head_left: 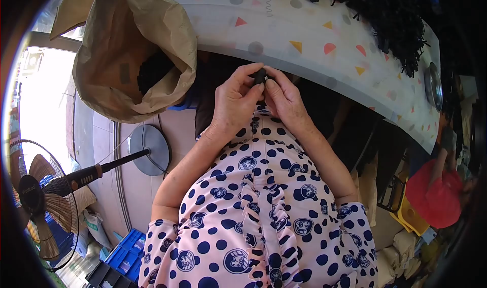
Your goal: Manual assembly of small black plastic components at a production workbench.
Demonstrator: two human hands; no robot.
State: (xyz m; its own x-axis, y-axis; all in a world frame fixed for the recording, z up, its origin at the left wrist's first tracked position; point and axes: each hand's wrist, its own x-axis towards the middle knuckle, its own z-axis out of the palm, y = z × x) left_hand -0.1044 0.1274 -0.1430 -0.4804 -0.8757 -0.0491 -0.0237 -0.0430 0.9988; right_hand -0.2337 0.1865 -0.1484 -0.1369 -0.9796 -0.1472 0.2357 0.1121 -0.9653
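Head view: both hands meet in front of the chest, just below the near edge of the desk (314,44). The left hand (234,103) and right hand (285,101) are pressed together, fingertips pinching one small black part (260,76) between them. The part sits at the top of both hands, right between the thumbs and forefingers, so neither hand is nearer; both are touching it. It is too small to tell its long axis for sure; it looks roughly upright, tilted slightly.

The pile of black parts (385,14) lies on the desk, up and to the right of the hands, nearer the right hand. An open brown paper sack (127,49) with dark contents stands to the left, nearer the left hand. A standing fan (35,207) is at far lower left, well apart.
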